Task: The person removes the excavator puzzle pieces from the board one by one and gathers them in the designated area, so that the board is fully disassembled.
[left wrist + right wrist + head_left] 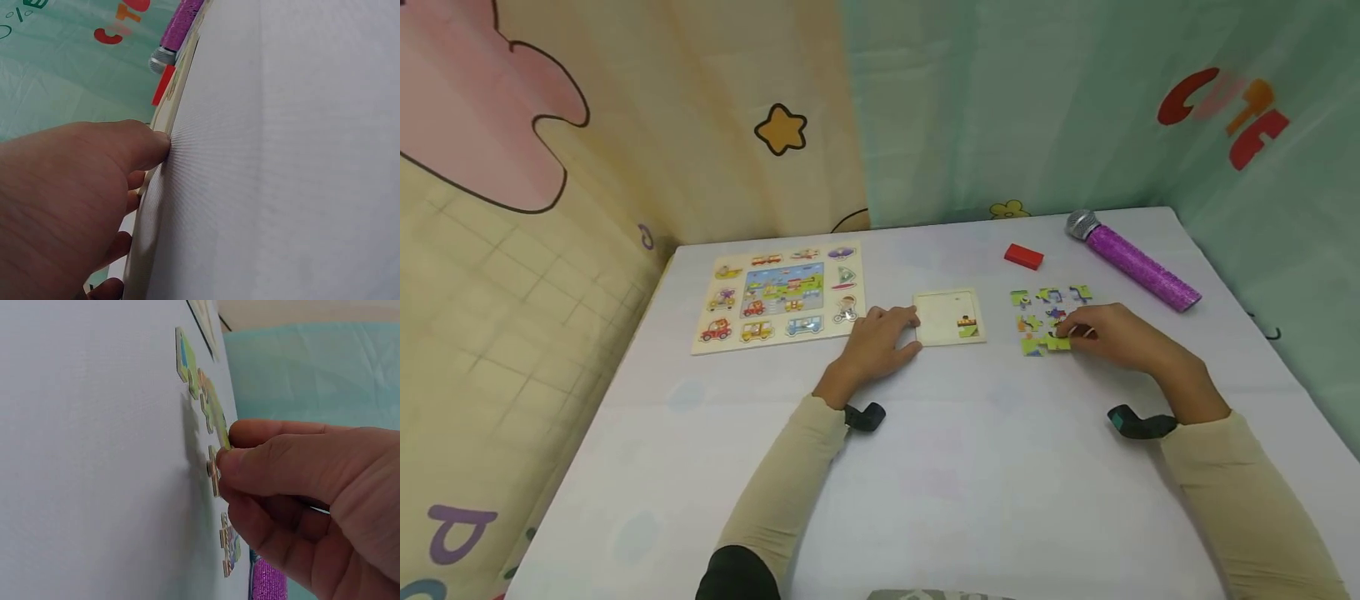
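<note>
A small cream puzzle tray [936, 317] lies flat on the table, with one printed piece [967, 326] in its lower right corner. My left hand [877, 340] rests at the tray's left edge, its thumb [153, 147] and fingertips touching the edge. To the right, my right hand [1108, 333] pinches a green and yellow jigsaw piece [1057, 342] between thumb and fingers, tilted up off the table in the right wrist view. Several loose jigsaw pieces [1028, 323] lie in rough rows around it, partly hidden by the right hand.
A larger wooden vehicle puzzle board [703, 342] lies at the left, close to the left hand. Behind the loose pieces is a red block [1024, 257]. A glittery purple microphone [1142, 265] lies at the back right. Curtains [1000, 108] hang behind the white table [970, 483].
</note>
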`<state>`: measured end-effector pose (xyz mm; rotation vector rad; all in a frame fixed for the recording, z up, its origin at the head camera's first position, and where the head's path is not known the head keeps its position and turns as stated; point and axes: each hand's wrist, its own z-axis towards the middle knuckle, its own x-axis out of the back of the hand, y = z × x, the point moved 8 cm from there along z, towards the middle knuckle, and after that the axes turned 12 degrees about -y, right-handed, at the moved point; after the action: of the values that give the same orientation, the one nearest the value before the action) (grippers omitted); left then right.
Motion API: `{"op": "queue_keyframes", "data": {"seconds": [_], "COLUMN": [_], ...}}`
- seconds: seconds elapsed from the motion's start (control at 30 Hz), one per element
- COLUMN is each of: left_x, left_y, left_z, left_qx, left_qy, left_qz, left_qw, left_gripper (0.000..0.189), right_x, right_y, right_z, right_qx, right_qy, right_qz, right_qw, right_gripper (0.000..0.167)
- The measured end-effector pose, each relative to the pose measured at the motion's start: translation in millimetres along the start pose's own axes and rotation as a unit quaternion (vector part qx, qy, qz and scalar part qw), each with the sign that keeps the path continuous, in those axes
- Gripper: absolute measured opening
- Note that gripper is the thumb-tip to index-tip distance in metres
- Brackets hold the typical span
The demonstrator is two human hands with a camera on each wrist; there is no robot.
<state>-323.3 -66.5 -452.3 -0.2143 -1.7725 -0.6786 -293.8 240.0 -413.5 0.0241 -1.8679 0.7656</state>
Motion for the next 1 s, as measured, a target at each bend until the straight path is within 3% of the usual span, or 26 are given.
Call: {"op": "queue_keyframes", "data": {"seconds": [0.2,0.4,1.0], "left_x": [-0.4,1.4,-1.4], "left_y": [-2.8,-2.3,-3.5], "left_z": [-1.3,0.0,0.9], "left_qx": [0.000,-0.009,-0.009], "left_qy": [0.002,0.009,0.004], "left_qz": [-0.004,-0.002,-0.007], "left_qw": [1.0000,0.9999,0.9999], "left_gripper": [0.040,0.040,0.040], "right_x": [-2.7,-1.0,-4.6], "right_y": [0.6,4.9,7.3], "right_z": [2.2,3.1,4.6], "right_qx": [0.010,-0.009,-0.019], "right_qy": [-0.013,-0.012,-0.016], "right_qz": [-0.025,-0.049,-0.049], "right_qw": [0.9995,0.9987,0.9985], "right_gripper": [0.019,0.018,0.017]}}
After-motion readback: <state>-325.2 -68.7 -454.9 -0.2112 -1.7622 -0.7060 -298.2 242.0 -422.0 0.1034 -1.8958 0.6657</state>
